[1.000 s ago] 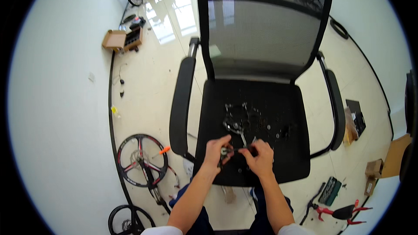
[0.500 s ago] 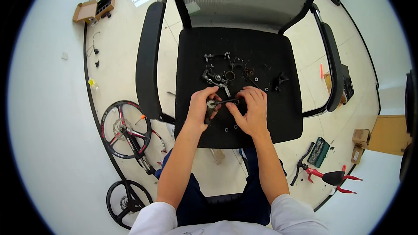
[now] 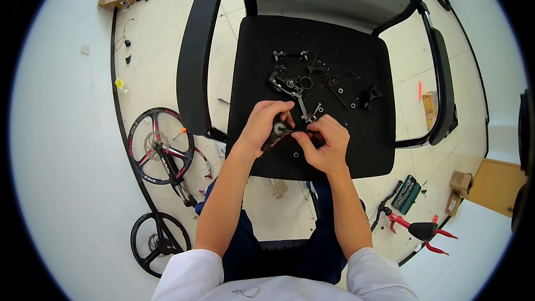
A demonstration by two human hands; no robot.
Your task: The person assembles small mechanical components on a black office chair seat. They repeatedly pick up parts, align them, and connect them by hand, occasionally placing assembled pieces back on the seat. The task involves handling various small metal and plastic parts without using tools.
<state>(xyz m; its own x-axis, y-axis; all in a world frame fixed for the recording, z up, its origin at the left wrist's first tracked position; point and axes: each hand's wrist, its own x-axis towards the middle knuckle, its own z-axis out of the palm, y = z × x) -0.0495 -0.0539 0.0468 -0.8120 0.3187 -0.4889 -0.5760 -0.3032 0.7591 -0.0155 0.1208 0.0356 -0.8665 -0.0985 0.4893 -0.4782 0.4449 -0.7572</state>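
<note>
The left hand [image 3: 266, 125] is closed around a dark metal part with a round silver-grey disc on its face [image 3: 279, 127], held above the front of the seat. The right hand [image 3: 327, 142] pinches the end of a thin dark rod [image 3: 292, 131] between thumb and fingers; the rod reaches to the held part, but whether it is fitted into it or only touches it I cannot tell.

Just beyond the fingers, a silver and black jointed metal mechanism with a long arm [image 3: 287, 85] lies on the black padded chair seat [image 3: 356, 159]. Around it are a short silver bolt [image 3: 318, 108], a dark round ring [image 3: 306, 82], a narrow metal bracket with bolted ends [image 3: 291, 56], small silver washers [image 3: 340, 91] and, to the right, a black angular piece [image 3: 371, 96].

The work looks partway through: many pieces lie separate, and the held part is not joined to the jointed mechanism. Whether the rod is being loosened or tightened cannot be told from this view, so what remains is unclear.

On the floor to the left lies a black spoked wheel with red markings [image 3: 160, 147]; to the right, a dark green case [image 3: 406, 195]
</note>
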